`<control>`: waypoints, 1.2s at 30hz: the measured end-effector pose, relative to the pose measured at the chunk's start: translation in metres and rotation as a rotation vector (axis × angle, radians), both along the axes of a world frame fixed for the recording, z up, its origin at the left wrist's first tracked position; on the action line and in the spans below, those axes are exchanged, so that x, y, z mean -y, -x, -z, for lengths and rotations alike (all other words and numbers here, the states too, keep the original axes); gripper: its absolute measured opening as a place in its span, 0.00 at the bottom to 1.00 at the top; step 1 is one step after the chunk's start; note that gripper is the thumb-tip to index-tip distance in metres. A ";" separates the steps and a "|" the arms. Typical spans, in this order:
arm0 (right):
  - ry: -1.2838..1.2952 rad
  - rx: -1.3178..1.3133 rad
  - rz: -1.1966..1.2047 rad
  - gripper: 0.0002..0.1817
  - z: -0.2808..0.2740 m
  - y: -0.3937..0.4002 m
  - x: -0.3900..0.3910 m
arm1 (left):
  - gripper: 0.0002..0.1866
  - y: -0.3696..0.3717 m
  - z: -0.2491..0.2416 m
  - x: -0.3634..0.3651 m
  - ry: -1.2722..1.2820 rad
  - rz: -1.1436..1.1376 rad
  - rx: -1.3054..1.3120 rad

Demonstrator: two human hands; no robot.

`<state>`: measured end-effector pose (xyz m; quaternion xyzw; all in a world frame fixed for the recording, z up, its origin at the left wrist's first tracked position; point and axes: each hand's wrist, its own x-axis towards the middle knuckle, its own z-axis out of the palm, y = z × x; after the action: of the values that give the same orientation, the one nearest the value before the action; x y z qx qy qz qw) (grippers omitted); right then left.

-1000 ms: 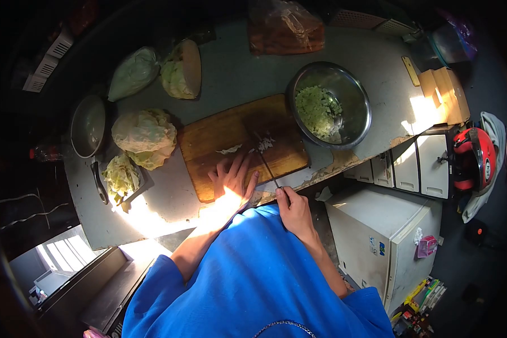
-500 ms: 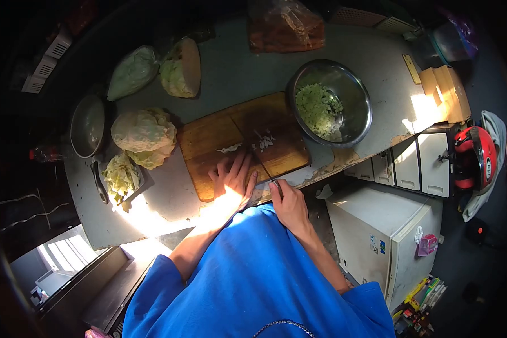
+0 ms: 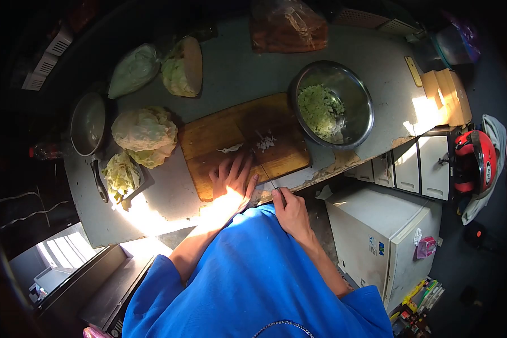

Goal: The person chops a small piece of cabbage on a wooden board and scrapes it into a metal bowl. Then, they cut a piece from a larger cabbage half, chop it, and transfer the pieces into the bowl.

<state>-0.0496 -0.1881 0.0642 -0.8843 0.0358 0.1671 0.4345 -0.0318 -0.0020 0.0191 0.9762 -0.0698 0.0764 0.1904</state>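
Observation:
A wooden cutting board lies on the counter in front of me. My left hand rests on its near edge, fingers stretched out and a little apart. Just beyond those fingertips is a thin pale strip of cabbage. My right hand is closed around the handle of a knife, whose blade points away from me over the board. Small white chopped bits lie close to the blade. To the right, a steel bowl holds chopped green cabbage.
Left of the board are a cabbage head, loose leaves and a frying pan. Behind sit a cut cabbage half, a white plastic bag and a bag with orange contents. A white fridge stands below right.
My right hand has drawn slightly back toward me with the knife, so the blade sits lower on the board. The left hand stays almost where it was.

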 end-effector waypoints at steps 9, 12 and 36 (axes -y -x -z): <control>-0.042 0.069 0.023 0.17 -0.003 -0.014 -0.005 | 0.29 -0.001 0.000 -0.002 -0.030 -0.001 -0.034; -0.028 0.054 0.091 0.17 -0.011 -0.014 0.006 | 0.29 -0.001 -0.005 0.001 -0.016 -0.006 -0.045; -0.041 0.047 0.193 0.20 -0.012 -0.006 0.029 | 0.16 -0.074 0.005 0.003 0.295 0.324 0.009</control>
<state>-0.0437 -0.2174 0.0758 -0.8714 0.1074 0.1043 0.4673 0.0424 -0.0051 0.0139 0.9135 -0.2146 0.0587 0.3406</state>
